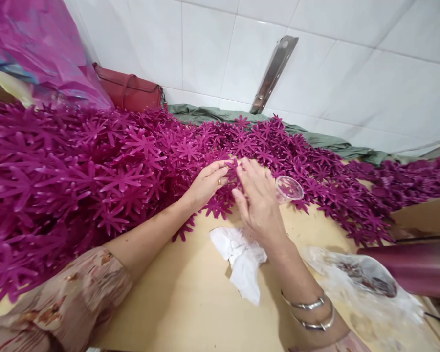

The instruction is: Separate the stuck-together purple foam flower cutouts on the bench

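My left hand (208, 184), with a ring on one finger, has its fingers closed on the edge of a magenta star-shaped flower piece (233, 170). My right hand (259, 195) reaches in from the other side. Its fingers are stretched out over the flower's right edge and its thumb stands apart; whether the fingertips touch the flower I cannot tell. Behind and around both hands lies a large heap of similar magenta flower pieces (128, 176). Just right of my right hand is a small clear plastic cup (289, 188), partly hidden by it.
A crumpled white tissue (242, 259) lies on the pale tabletop (190, 293). To the right are a clear plastic bag (337, 274) and a dark red cylinder (418, 266). A red handbag (130, 88), a magenta plastic bag (51, 49) and green cloth (205, 115) line the tiled wall.
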The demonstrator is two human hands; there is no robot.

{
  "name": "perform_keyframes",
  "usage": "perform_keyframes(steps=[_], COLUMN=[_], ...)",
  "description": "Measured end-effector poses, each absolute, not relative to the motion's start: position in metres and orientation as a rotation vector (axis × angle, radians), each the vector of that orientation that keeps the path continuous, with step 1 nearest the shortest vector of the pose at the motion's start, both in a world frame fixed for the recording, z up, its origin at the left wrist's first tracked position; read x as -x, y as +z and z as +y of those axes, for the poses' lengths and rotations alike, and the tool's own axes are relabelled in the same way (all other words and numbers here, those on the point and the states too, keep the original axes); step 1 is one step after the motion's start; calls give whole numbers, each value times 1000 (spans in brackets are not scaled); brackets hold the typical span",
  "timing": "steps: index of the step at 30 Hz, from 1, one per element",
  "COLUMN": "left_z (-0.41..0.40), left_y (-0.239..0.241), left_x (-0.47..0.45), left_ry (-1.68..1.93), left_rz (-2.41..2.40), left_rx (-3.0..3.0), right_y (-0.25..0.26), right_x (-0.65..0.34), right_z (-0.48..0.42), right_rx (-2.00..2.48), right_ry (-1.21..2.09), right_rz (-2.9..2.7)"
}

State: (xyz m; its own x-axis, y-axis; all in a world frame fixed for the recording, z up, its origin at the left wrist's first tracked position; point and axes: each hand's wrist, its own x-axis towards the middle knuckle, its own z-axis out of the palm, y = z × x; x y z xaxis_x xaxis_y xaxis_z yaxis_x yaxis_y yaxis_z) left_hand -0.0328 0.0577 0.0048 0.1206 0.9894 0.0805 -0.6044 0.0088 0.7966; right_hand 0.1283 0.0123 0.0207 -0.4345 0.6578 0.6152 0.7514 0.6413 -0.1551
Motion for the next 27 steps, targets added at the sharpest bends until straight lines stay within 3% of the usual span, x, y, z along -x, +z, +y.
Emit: perform_keyframes(steps=[27], left_z=[56], left_y=[1], left_x=[36], left_ry=[1330], left_rz=[626], left_rx=[-794], right_y=[24], right_x=[-129], right_z=[7], right_rx=[953], right_ry=[-221], right_rz=[-2091])
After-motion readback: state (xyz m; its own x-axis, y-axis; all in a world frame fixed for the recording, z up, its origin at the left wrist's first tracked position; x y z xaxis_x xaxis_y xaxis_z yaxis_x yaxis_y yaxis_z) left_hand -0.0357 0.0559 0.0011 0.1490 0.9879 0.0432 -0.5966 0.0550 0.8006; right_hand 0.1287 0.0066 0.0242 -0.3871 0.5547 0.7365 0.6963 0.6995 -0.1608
